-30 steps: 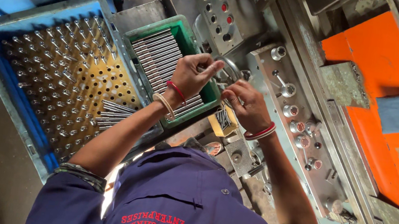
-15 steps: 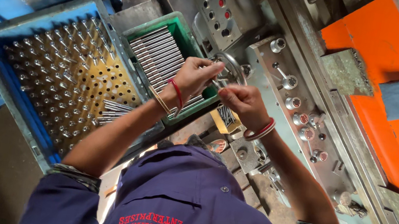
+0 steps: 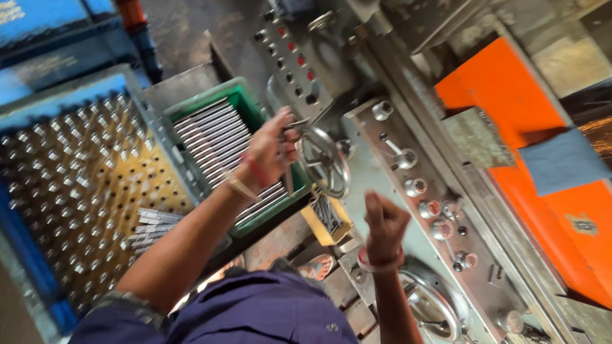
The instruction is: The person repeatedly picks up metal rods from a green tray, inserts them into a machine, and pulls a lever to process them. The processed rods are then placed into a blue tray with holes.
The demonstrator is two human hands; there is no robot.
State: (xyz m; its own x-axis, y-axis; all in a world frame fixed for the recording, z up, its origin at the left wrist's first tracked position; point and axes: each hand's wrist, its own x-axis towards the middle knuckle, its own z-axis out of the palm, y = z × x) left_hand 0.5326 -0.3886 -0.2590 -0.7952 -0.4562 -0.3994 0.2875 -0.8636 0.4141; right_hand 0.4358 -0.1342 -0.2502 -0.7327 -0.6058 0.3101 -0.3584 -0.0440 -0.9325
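Steel handwheel [image 3: 321, 162] sat on the machine front beside the green tray [image 3: 251, 107] — heavy, stiff, best gripped at the rim; left hand [image 3: 270, 150] fingers curled near it, right hand [image 3: 385, 218] fisted, apparently empty.

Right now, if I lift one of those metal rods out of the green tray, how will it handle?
The metal rods look like stiff, solid steel, so probably heavy for their slimness. They are round and lie side by side in the green tray, so apt to roll. Their shine suggests a slick, maybe oily grip.
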